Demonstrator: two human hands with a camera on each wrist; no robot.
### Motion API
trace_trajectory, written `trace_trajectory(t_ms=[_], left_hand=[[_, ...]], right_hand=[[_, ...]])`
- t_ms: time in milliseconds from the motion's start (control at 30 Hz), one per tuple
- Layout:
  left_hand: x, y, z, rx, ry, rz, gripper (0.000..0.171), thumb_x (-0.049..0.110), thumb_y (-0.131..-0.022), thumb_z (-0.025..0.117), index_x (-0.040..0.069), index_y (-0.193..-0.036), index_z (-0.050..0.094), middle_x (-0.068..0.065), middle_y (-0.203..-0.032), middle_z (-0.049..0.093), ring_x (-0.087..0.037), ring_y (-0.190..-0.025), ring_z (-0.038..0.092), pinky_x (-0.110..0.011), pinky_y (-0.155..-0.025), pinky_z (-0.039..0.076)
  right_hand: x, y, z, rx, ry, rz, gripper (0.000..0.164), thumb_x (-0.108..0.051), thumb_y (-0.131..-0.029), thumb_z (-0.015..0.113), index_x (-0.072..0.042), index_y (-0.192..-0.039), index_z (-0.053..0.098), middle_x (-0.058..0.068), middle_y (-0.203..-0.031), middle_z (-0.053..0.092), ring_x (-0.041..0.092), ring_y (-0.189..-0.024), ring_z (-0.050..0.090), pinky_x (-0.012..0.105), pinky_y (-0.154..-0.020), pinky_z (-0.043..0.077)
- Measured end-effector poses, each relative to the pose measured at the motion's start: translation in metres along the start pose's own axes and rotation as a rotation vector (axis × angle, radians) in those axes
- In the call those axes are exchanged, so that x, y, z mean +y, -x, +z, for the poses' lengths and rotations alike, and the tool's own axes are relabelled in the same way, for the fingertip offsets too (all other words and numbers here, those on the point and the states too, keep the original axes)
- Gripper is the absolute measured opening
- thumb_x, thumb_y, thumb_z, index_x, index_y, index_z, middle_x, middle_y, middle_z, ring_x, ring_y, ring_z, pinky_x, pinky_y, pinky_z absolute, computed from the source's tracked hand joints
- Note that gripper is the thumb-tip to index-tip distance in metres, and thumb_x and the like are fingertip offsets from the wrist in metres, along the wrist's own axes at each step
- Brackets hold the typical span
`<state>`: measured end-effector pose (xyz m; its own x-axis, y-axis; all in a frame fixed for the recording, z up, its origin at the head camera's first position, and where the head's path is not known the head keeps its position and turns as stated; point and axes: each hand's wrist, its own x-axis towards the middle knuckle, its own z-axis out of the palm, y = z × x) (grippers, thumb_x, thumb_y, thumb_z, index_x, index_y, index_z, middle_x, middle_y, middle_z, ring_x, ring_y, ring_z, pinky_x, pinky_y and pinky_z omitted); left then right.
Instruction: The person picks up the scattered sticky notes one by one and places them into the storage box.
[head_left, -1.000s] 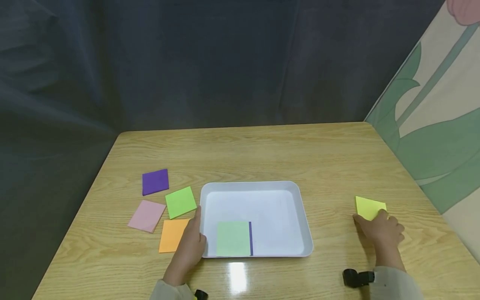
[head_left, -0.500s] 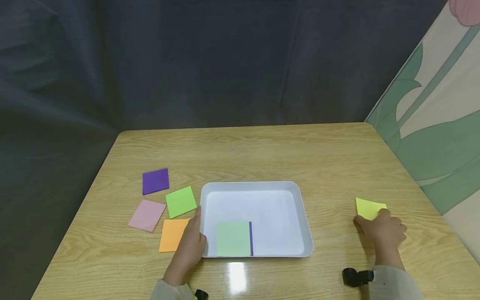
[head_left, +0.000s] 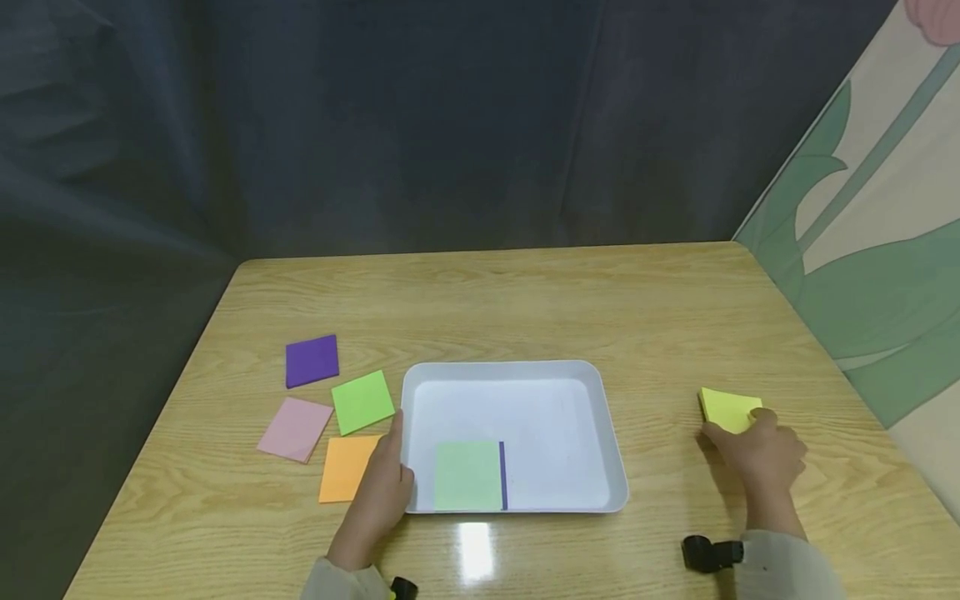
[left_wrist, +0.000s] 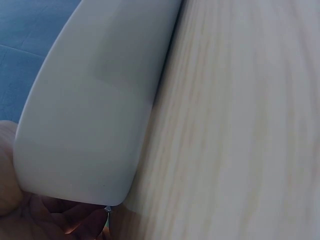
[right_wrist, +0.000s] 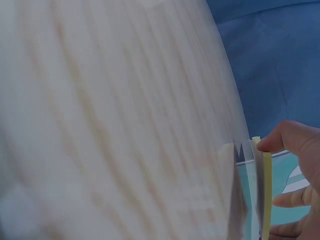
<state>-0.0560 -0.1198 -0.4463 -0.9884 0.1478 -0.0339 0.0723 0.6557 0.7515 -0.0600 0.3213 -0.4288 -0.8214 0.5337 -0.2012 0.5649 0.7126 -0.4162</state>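
A white rectangular tray (head_left: 555,433) lies near the front of the table, with a pale green sticky note pad (head_left: 468,476) and a thin purple strip (head_left: 503,476) in its front left part. My left hand (head_left: 381,483) holds the tray by its left side. In the left wrist view the fingers (left_wrist: 75,220) lie at the tray's corner. Far to the right, my right hand (head_left: 761,454) grips a yellow sticky note pad (head_left: 727,408) by its edges. The right wrist view shows this yellow pad (right_wrist: 266,195) edge-on, with thumb and fingers on it.
Left of the tray lie a purple pad (head_left: 312,362), a bright green pad (head_left: 363,402), a pink pad (head_left: 296,429) and an orange pad (head_left: 345,469), partly behind the left hand. A dark curtain (head_left: 450,125) hangs behind the wooden table (head_left: 525,308).
My right hand has shifted slightly left and away from me with the yellow pad, whose left side edge now shows. The left hand and the tray stay in place.
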Motion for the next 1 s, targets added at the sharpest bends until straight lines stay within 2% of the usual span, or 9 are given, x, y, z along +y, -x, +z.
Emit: trace_trajectory(t_ms=[467, 700, 1000], left_hand=[[0.002, 0.000, -0.001, 0.004, -0.011, -0.005, 0.065, -0.008, -0.078, 0.032, -0.001, -0.137, 0.006, -0.032, -0.134, 0.029, -0.039, -0.120, 0.029, -0.054, -0.098, 0.028], [0.003, 0.001, -0.001, -0.002, -0.010, -0.012, 0.064, -0.008, -0.078, 0.032, -0.001, -0.137, 0.006, -0.032, -0.134, 0.029, -0.039, -0.120, 0.029, -0.054, -0.099, 0.028], [0.002, -0.001, 0.000, -0.011, 0.001, -0.013, 0.064, -0.008, -0.079, 0.032, -0.001, -0.137, 0.005, -0.031, -0.135, 0.028, -0.038, -0.121, 0.027, -0.054, -0.099, 0.028]], right_hand=[[-0.012, 0.006, 0.002, 0.033, -0.010, -0.068, 0.076, -0.038, -0.076, 0.056, 0.018, -0.117, 0.026, 0.048, -0.106, 0.030, 0.058, -0.096, 0.029, 0.065, -0.078, 0.029], [-0.023, 0.012, 0.001, 0.058, 0.004, -0.168, 0.070, -0.035, -0.075, 0.059, 0.018, -0.113, 0.034, 0.045, -0.104, 0.036, 0.057, -0.095, 0.031, 0.064, -0.077, 0.030], [-0.039, 0.022, 0.003, 0.117, -0.045, -0.310, 0.065, -0.029, -0.073, 0.062, 0.018, -0.110, 0.039, 0.043, -0.100, 0.042, 0.053, -0.090, 0.036, 0.062, -0.072, 0.032]])
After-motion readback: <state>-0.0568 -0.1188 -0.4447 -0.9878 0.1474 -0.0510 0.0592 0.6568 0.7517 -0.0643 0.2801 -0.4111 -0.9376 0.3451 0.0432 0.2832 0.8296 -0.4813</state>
